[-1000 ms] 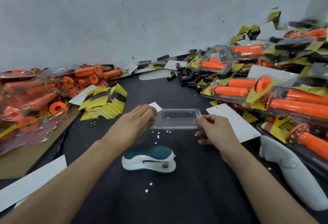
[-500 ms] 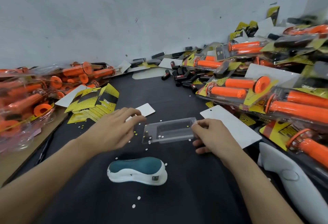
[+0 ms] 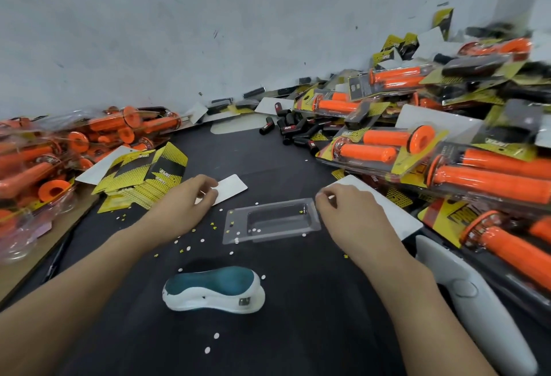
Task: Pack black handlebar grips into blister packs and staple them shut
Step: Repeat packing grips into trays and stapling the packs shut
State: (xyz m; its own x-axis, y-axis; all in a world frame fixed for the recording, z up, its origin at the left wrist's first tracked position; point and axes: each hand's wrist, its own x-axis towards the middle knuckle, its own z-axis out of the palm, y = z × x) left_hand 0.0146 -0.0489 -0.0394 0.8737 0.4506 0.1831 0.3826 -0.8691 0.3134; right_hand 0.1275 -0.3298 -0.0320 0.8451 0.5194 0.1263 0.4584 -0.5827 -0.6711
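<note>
A clear empty blister pack [image 3: 271,220] lies flat on the black table, just beyond the teal-and-white stapler [image 3: 214,289]. My right hand [image 3: 351,217] is at the pack's right end, with thumb and forefinger pinching its far right corner. My left hand [image 3: 182,205] is to the left of the pack, its fingers curled on the near end of a small white backing card [image 3: 231,187]. A heap of loose black handlebar grips [image 3: 290,129] lies at the back of the table, out of reach of both hands.
Packed orange grips are stacked along the right [image 3: 477,173] and in bags at the left [image 3: 44,161]. Yellow-and-black printed cards [image 3: 143,175] lie left of my left hand. A larger white card [image 3: 390,211] and a white handheld device [image 3: 465,301] lie at the right. Punched paper dots litter the table.
My left hand let go of the blister pack's left end and moved left onto the small white card. The pack, still held by my right hand, came down nearer to me.
</note>
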